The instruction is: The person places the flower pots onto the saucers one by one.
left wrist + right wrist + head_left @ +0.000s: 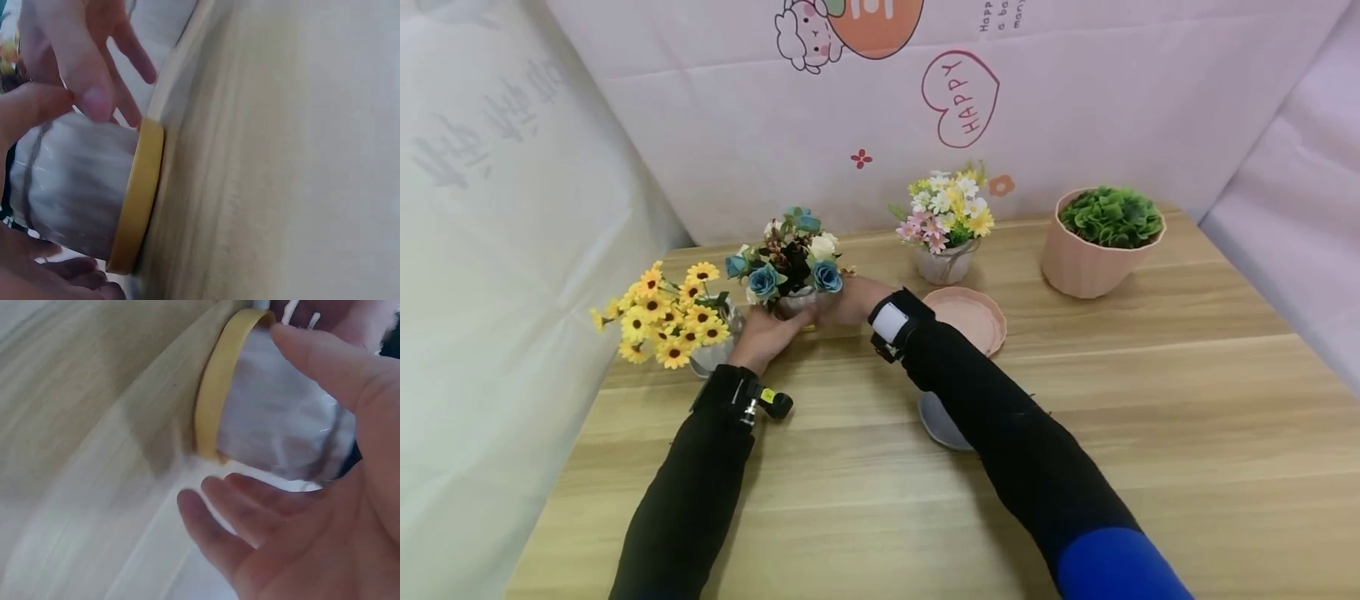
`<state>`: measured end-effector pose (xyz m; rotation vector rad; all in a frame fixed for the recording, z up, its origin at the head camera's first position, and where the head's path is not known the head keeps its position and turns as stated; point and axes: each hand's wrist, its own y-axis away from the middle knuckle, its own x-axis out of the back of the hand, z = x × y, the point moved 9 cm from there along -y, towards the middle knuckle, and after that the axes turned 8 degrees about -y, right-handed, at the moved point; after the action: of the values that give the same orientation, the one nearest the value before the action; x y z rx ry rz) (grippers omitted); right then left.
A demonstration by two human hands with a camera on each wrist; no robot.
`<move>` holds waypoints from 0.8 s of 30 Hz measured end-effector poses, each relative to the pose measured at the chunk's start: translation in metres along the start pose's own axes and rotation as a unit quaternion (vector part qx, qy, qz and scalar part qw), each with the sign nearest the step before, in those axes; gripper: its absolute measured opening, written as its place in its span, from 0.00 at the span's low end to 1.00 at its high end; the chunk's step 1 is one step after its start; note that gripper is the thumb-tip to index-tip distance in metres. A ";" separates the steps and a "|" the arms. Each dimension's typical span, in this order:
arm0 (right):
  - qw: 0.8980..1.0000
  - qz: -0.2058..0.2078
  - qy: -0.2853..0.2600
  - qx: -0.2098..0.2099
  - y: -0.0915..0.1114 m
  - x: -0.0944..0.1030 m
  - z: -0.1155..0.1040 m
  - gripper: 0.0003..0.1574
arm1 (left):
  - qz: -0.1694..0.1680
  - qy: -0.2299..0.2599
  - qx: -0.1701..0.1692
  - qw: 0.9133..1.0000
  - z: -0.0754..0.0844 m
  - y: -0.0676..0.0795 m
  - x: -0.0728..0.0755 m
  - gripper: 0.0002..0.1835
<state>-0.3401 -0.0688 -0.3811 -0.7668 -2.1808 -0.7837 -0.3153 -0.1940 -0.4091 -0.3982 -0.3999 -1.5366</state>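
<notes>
A pale grey pot [78, 181] of blue-and-white roses [764, 282] stands upright on a yellow saucer [139, 200].

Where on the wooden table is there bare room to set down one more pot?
On the table, the widest free patch lies right of the right sleeve, in front of the pink planter. Another lies between both sleeves, left of the gray dish. Crowded: back left, where the yellow flowers, the blue-rose pot, left hand and right hand are close together.

Reaches toward the far left with left arm [692, 492] and, slanting from the near right, right arm [1000, 417]; curves left hand [767, 335] close beside right hand [853, 300], spreading loosely bent right fingers [211, 530].
</notes>
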 end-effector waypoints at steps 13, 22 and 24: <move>0.994 0.064 0.052 0.069 0.109 0.012 0.018 0.63 | -0.105 -0.158 0.009 0.982 0.017 0.063 -0.017 0.65; 0.982 0.142 0.071 0.104 0.196 0.016 0.047 0.61 | -0.122 -0.219 -0.046 0.967 0.039 0.098 -0.024 0.59; 0.982 0.143 0.077 0.097 0.208 0.010 0.055 0.64 | -0.119 -0.219 -0.059 0.967 0.045 0.097 -0.026 0.58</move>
<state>-0.2220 0.1067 -0.3424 -0.8636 -1.9196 -0.4621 -0.2179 -0.1500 -0.3824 -0.8146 -0.7234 -1.7079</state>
